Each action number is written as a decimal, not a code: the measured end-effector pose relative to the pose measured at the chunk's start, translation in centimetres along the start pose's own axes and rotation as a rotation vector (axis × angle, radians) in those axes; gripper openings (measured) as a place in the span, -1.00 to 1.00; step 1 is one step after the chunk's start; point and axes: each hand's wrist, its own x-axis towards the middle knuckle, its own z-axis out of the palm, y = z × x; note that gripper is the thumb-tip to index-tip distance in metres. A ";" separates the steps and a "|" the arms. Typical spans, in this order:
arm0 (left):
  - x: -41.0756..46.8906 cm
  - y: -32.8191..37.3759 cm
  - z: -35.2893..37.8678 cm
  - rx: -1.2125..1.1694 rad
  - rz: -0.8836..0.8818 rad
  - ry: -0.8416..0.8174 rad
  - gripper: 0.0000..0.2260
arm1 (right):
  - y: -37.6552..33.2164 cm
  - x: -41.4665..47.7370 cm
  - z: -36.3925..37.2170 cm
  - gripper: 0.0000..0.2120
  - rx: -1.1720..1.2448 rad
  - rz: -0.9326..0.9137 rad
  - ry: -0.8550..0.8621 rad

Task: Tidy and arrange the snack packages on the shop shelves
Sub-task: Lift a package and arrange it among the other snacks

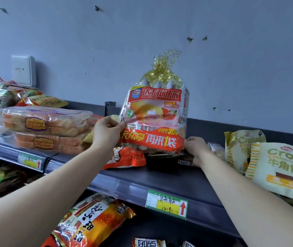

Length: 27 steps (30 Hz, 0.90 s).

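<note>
2 hands on 1 bag. My left hand (108,130) pinches the left edge of the red pie bag (153,118), thumb in front, fingers behind. My right hand (194,146) is at the bag's lower right corner; whether it grips the corner or only props it I cannot tell, since the fingertips are hidden behind the film.

Position: the bag stands upright on the top shelf (160,177), near the back wall, gold tie-top up, label facing me. Its base rests on or against a flat dark packet (170,155) and, at the left, an orange packet (126,157) lying flat.

Judgement on the step: I am standing this bag up to face forward. To do it well:
- Seat the base on bare shelf if I can. Slick packets underneath would likely let it slide or tip.
- Keep the pinch light. The film is thin and the cakes inside are soft, so squeezing would dent them.
- Square the label to the shelf edge, over the green and yellow price tag (167,204) below it.
- Let go 1 hand at a time, left last, and watch for lean.

Nearby: 2 clear bread packs (44,127) are stacked well to the left. Croissant bags (281,168) are apart to the right, the nearest overhanging the shelf lip. That one will need pushing back.
</note>
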 end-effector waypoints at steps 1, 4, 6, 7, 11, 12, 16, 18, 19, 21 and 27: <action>-0.1 0.1 0.1 -0.005 -0.001 -0.008 -0.76 | 0.1 0.1 -0.1 -0.71 0.025 -0.019 0.008; -0.5 0.2 0.3 -0.005 -0.009 -0.024 -0.76 | 0.9 0.1 -0.6 -0.67 0.111 -0.035 0.035; -0.8 0.1 0.3 0.011 -0.011 -0.024 -0.75 | 1.0 -0.3 -0.8 -0.69 0.166 -0.064 0.075; -0.9 0.0 0.4 0.026 -0.012 -0.022 -0.75 | 0.6 -0.6 -0.9 -0.72 0.190 -0.080 0.102; -1.4 -1.0 1.0 0.070 -0.022 -0.043 -0.73 | -3.2 -2.6 -2.5 -0.84 0.163 -0.246 0.196; -1.5 -1.2 1.3 0.080 -0.025 -0.048 -0.73 | -4.4 -3.0 -3.2 -0.84 0.119 -0.326 0.259; -1.7 -1.9 2.2 0.144 -0.044 -0.051 -0.73 | -7.9 -4.8 -6.2 -0.84 -0.017 -0.601 0.590; -1.6 -2.2 2.8 0.208 -0.026 -0.053 -0.75 | -8.7 -5.6 -7.6 -0.83 -0.034 -0.673 0.728; -1.7 -2.3 3.2 0.253 -0.005 -0.057 -0.75 | -8.8 -5.8 -8.2 -0.84 -0.033 -0.700 0.784; -1.9 -2.5 4.0 0.341 0.029 -0.073 -0.77 | -8.7 -6.1 -9.2 -0.84 -0.007 -0.731 0.864; -1.9 -3.5 5.6 0.483 0.021 -0.123 -0.80 | -8.5 -7.8 -10.7 -0.85 0.092 -0.770 0.883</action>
